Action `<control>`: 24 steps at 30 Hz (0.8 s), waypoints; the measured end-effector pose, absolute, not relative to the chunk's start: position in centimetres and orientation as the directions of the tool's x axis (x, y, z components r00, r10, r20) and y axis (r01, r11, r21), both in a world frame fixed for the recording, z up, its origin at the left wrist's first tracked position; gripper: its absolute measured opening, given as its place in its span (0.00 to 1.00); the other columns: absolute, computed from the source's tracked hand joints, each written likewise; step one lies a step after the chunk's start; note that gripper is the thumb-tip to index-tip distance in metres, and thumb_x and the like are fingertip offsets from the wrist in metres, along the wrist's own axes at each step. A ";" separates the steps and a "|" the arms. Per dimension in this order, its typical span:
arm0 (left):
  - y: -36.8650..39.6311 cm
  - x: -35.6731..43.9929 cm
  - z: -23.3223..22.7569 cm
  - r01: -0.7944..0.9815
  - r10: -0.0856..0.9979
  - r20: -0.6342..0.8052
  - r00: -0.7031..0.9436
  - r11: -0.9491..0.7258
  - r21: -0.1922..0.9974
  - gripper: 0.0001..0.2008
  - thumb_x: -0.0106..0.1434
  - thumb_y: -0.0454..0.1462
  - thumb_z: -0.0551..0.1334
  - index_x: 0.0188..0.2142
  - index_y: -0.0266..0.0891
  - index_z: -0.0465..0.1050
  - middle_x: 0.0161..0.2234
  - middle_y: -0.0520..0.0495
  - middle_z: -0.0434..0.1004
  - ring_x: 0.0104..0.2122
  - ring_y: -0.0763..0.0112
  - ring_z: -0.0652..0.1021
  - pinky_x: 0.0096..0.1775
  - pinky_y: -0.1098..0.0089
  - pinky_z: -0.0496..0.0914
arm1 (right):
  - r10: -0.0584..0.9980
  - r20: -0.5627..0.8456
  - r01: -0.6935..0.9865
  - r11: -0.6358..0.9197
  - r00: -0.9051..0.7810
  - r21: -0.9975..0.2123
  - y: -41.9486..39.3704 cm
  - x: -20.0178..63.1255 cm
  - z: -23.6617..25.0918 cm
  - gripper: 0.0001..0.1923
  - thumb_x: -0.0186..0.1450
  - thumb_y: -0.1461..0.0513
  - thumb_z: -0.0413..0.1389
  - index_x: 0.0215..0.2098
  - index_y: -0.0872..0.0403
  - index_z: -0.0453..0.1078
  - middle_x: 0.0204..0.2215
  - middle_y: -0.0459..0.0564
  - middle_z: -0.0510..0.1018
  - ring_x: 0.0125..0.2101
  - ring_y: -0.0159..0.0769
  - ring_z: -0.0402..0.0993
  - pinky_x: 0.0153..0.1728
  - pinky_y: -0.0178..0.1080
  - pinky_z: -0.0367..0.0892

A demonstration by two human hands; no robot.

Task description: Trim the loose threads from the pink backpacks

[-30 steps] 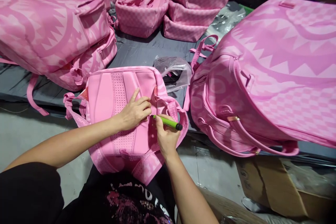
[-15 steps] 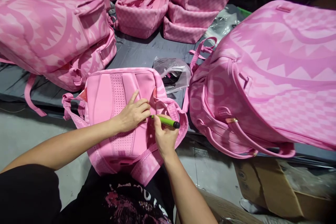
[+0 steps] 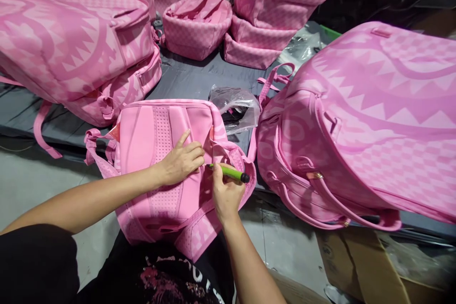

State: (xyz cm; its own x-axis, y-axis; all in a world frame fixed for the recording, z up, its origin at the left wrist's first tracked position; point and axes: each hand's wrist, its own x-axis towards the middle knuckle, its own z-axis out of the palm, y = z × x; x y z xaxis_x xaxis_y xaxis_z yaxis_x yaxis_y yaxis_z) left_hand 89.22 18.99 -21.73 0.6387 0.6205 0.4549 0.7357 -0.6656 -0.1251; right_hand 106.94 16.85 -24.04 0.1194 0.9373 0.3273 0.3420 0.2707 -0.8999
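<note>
Head view | left hand [image 3: 180, 161] flat, fingers spread on pink backpack [image 3: 156, 137] | right hand [image 3: 224, 192] clamped on green pen [image 3: 230, 173], tip at 9 o'clock, touching backpack

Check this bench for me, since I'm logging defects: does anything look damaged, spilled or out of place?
No damage or spill shows. The one non-pink item is a crumpled clear plastic bag lying loose between the backpack under the left hand and the big bag. The right hand holds a green pen.
</note>
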 end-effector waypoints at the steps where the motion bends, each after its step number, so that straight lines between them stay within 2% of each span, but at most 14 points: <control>1: 19.0 89.2 -21.7 0.736 0.619 0.458 0.638 -0.665 -0.127 0.10 0.70 0.38 0.55 0.34 0.38 0.71 0.38 0.48 0.76 0.47 0.64 0.73 0.67 0.43 0.43 | 0.939 0.323 0.339 0.268 0.116 -0.902 16.8 106.9 -24.0 0.12 0.67 0.55 0.55 0.36 0.55 0.76 0.31 0.53 0.82 0.30 0.41 0.78 0.36 0.45 0.75; 11: 18.9 89.2 -21.7 0.745 0.656 0.410 0.634 -0.661 -0.094 0.11 0.70 0.39 0.54 0.35 0.37 0.72 0.39 0.45 0.76 0.48 0.63 0.72 0.66 0.40 0.46 | 0.949 0.306 0.323 0.266 0.079 -0.908 17.0 107.1 -24.0 0.11 0.67 0.55 0.56 0.34 0.53 0.75 0.28 0.52 0.80 0.29 0.42 0.78 0.35 0.46 0.74; 14: 18.9 89.2 -21.7 0.743 0.649 0.416 0.637 -0.662 -0.104 0.10 0.70 0.38 0.55 0.35 0.36 0.71 0.40 0.45 0.76 0.48 0.62 0.73 0.66 0.41 0.47 | 0.938 0.336 0.326 0.293 0.082 -0.899 17.1 106.9 -24.1 0.10 0.67 0.56 0.56 0.34 0.52 0.75 0.30 0.53 0.81 0.32 0.43 0.79 0.37 0.47 0.75; 19: 18.6 89.4 -20.8 0.753 0.658 0.414 0.630 -0.647 -0.117 0.10 0.70 0.38 0.55 0.33 0.37 0.70 0.37 0.46 0.75 0.44 0.62 0.74 0.64 0.43 0.52 | 0.920 0.385 0.338 0.342 0.069 -0.877 17.1 107.0 -23.5 0.09 0.67 0.58 0.55 0.33 0.51 0.75 0.29 0.52 0.81 0.29 0.42 0.79 0.33 0.44 0.74; 21: 18.9 89.4 -20.3 0.745 0.657 0.387 0.647 -0.653 -0.135 0.09 0.68 0.38 0.58 0.32 0.37 0.70 0.34 0.47 0.74 0.40 0.62 0.74 0.61 0.45 0.56 | 0.925 0.379 0.325 0.352 0.023 -0.878 17.3 107.0 -23.3 0.11 0.68 0.58 0.54 0.30 0.51 0.74 0.25 0.51 0.80 0.26 0.40 0.77 0.29 0.42 0.73; 24: 20.4 89.3 -19.3 0.687 0.634 0.276 0.723 -0.702 -0.189 0.10 0.61 0.41 0.66 0.30 0.37 0.71 0.30 0.47 0.74 0.35 0.61 0.74 0.49 0.53 0.67 | 0.935 0.353 0.309 0.328 0.025 -0.893 17.6 106.9 -23.2 0.12 0.68 0.57 0.53 0.29 0.51 0.74 0.23 0.50 0.78 0.23 0.38 0.75 0.28 0.41 0.72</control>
